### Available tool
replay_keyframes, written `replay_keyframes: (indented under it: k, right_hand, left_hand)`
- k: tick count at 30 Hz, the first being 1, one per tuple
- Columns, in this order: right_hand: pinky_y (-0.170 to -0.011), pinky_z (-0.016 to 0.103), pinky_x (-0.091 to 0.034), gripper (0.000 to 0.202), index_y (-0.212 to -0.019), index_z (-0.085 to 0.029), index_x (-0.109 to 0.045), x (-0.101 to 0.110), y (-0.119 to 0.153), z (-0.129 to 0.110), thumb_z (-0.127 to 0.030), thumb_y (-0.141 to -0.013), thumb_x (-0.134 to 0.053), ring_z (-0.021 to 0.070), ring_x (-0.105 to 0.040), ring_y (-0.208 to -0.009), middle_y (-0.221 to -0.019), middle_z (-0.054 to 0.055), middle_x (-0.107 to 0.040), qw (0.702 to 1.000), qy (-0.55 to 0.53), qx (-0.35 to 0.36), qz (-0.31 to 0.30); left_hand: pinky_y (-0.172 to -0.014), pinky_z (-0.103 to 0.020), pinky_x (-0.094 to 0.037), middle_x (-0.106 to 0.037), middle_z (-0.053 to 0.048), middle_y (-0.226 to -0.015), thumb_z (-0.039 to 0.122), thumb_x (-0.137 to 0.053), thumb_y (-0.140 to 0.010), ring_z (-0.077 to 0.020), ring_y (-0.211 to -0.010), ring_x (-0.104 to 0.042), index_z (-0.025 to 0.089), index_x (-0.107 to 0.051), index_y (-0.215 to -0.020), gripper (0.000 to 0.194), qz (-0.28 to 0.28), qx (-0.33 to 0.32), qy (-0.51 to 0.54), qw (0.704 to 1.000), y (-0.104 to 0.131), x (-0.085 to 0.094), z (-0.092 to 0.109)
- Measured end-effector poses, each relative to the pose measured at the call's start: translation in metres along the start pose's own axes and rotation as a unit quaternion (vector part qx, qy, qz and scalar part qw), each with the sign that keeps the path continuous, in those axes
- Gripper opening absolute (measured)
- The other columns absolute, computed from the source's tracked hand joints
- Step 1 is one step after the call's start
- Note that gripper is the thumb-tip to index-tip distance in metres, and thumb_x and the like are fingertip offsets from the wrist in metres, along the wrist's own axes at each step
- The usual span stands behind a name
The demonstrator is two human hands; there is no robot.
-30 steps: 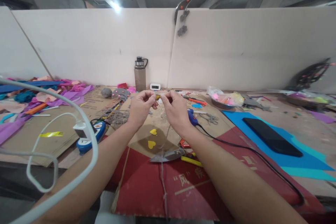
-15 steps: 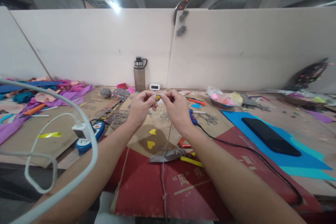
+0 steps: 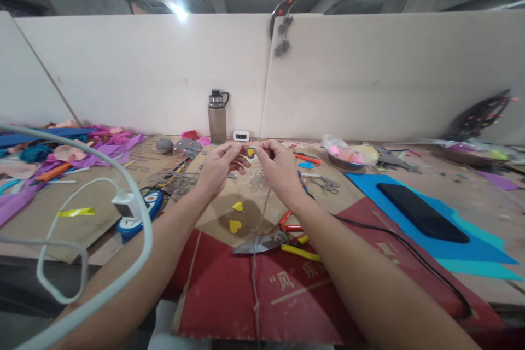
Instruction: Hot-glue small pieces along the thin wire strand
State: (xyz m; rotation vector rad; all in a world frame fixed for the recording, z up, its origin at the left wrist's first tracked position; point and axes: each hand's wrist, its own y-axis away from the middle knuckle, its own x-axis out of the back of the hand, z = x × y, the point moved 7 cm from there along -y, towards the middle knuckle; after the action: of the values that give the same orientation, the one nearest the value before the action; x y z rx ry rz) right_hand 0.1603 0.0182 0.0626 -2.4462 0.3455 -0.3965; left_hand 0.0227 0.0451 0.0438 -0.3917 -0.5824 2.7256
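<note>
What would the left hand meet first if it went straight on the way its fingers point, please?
The left hand would probably meet the small yellow piece by the right hand, though depth is unclear.

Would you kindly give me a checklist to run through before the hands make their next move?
1. Yellow piece gripped: ok, apparently pinched in the right hand.
2. Left hand touching the piece: cannot tell; its fingers are close, but contact is too small to see.
3. String clear of the blade: not ok, it crosses the blade in this view.
4. Yellow hearts separate: ok, two lie apart on the cardboard.
5. Bottle upright: ok, it stands by the white panel.
6. Phone away from both hands: ok, it lies on the blue sheet.
</note>
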Motion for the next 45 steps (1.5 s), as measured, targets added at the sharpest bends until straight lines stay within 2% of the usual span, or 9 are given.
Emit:
replay_keyframes:
  k: [5,11,14,16,19,21,24,34,45]
  right_hand:
    - [-0.060,0.026,-0.034,0.018,-0.070,-0.020,-0.054,0.000,0.004,-0.008,-0.033,-0.082,-0.051,0.0120,-0.041,-0.058,-0.062,-0.002,-0.049,0.996,0.060,0.064,0.010]
    - [-0.062,0.027,-0.034,0.015,-0.072,-0.019,-0.054,0.004,0.004,-0.007,-0.029,-0.082,-0.051,0.0123,-0.042,-0.060,-0.066,-0.001,-0.051,0.994,0.068,0.076,0.023]
    - [-0.062,0.027,-0.034,0.015,-0.073,-0.019,-0.055,0.005,0.003,-0.005,-0.029,-0.083,-0.050,0.0125,-0.042,-0.060,-0.066,-0.001,-0.051,0.995,0.064,0.072,0.022]
    - [-0.061,0.027,-0.034,0.015,-0.074,-0.019,-0.055,0.005,0.003,-0.005,-0.029,-0.083,-0.049,0.0128,-0.043,-0.061,-0.066,-0.001,-0.051,0.995,0.066,0.071,0.020]
    - [-0.062,0.027,-0.034,0.014,-0.073,-0.019,-0.054,0.004,0.002,-0.004,-0.029,-0.083,-0.050,0.0135,-0.044,-0.062,-0.067,0.000,-0.052,0.994,0.075,0.078,0.012]
    - [-0.062,0.028,-0.035,0.014,-0.073,-0.019,-0.054,0.003,0.002,-0.004,-0.028,-0.083,-0.050,0.0139,-0.045,-0.063,-0.068,0.000,-0.053,0.992,0.088,0.088,0.006]
    - [-0.063,0.028,-0.035,0.012,-0.075,-0.020,-0.054,0.002,0.003,-0.006,-0.027,-0.083,-0.050,0.0144,-0.046,-0.064,-0.070,0.001,-0.054,0.986,0.120,0.116,0.001]
    - [-0.068,0.030,-0.037,0.009,-0.079,-0.021,-0.053,-0.007,0.010,-0.016,-0.021,-0.085,-0.047,0.0177,-0.050,-0.072,-0.077,0.004,-0.057,0.964,0.193,0.183,-0.026]
    - [-0.068,0.029,-0.038,0.008,-0.080,-0.020,-0.054,-0.006,0.012,-0.014,-0.020,-0.087,-0.050,0.0168,-0.052,-0.075,-0.080,0.003,-0.058,0.958,0.178,0.224,-0.012]
  left_hand:
    - [-0.047,-0.023,-0.042,-0.066,-0.006,-0.071,0.032,-0.059,-0.076,-0.0132,-0.058,-0.060,0.014,-0.067,-0.080,0.020,0.026,-0.014,-0.015,0.999,0.001,0.005,0.005]
    - [-0.043,-0.019,-0.035,-0.060,0.000,-0.064,0.028,-0.055,-0.074,-0.0085,-0.051,-0.052,0.017,-0.055,-0.064,0.015,0.146,-0.048,0.005,0.988,-0.001,0.028,0.011]
    - [-0.039,-0.018,-0.030,-0.050,0.003,-0.054,0.028,-0.057,-0.075,-0.0058,-0.042,-0.042,0.018,-0.045,-0.056,0.024,0.199,-0.040,-0.021,0.979,-0.002,0.040,0.009]
    - [-0.039,-0.019,-0.030,-0.050,0.002,-0.053,0.036,-0.059,-0.078,-0.0062,-0.042,-0.041,0.018,-0.047,-0.055,0.031,0.184,-0.029,-0.079,0.979,-0.004,0.039,0.007]
    - [-0.043,-0.021,-0.035,-0.058,-0.002,-0.062,0.048,-0.060,-0.079,-0.0085,-0.049,-0.047,0.017,-0.061,-0.065,0.035,0.108,-0.031,-0.156,0.981,-0.006,0.025,0.009]
    - [-0.048,-0.022,-0.038,-0.063,-0.002,-0.068,0.048,-0.061,-0.079,-0.0094,-0.053,-0.050,0.017,-0.068,-0.076,0.032,0.059,-0.047,-0.206,0.976,-0.005,0.013,0.014]
    - [-0.056,-0.023,-0.042,-0.067,-0.003,-0.074,0.036,-0.069,-0.073,-0.0111,-0.060,-0.055,0.017,-0.071,-0.085,0.022,0.025,-0.086,-0.276,0.957,-0.001,0.001,0.022]
    - [-0.056,-0.023,-0.038,-0.064,0.000,-0.064,0.019,-0.061,-0.074,-0.0102,-0.055,-0.051,0.020,-0.072,-0.077,0.011,0.023,-0.189,-0.436,0.880,0.008,-0.008,0.036]
    - [-0.058,-0.023,-0.041,-0.062,0.000,-0.065,0.019,-0.062,-0.074,-0.0102,-0.058,-0.053,0.019,-0.069,-0.076,0.007,0.030,-0.224,-0.447,0.866,0.011,-0.008,0.042]
